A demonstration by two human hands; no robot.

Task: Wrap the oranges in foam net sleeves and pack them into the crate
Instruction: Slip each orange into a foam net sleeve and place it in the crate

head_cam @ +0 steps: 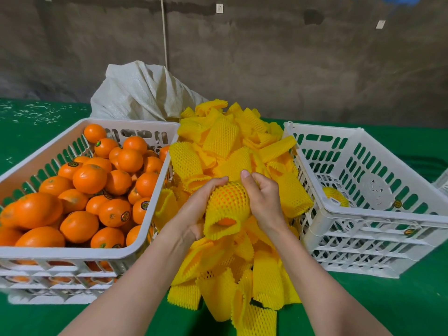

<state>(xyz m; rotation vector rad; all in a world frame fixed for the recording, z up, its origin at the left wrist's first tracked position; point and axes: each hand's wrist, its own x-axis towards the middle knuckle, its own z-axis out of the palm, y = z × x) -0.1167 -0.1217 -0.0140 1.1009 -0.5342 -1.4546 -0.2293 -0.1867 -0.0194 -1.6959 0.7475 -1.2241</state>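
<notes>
Both hands hold one orange inside a yellow foam net sleeve (229, 204) above a pile of loose yellow sleeves (225, 141). My left hand (201, 204) grips the sleeve's left side, and my right hand (263, 197) grips its right side. The orange peeks out of the sleeve's lower open end. On the left stands a white crate (155, 190) full of bare oranges (89, 178). On the right stands a white crate (322, 197) holding one wrapped orange (335, 195) near its left wall.
A green cloth (388, 306) covers the table. A crumpled white woven sack (143, 93) lies behind the left crate and the sleeve pile. A grey wall stands behind the table. Another white crate's edge (442, 181) shows at the far right.
</notes>
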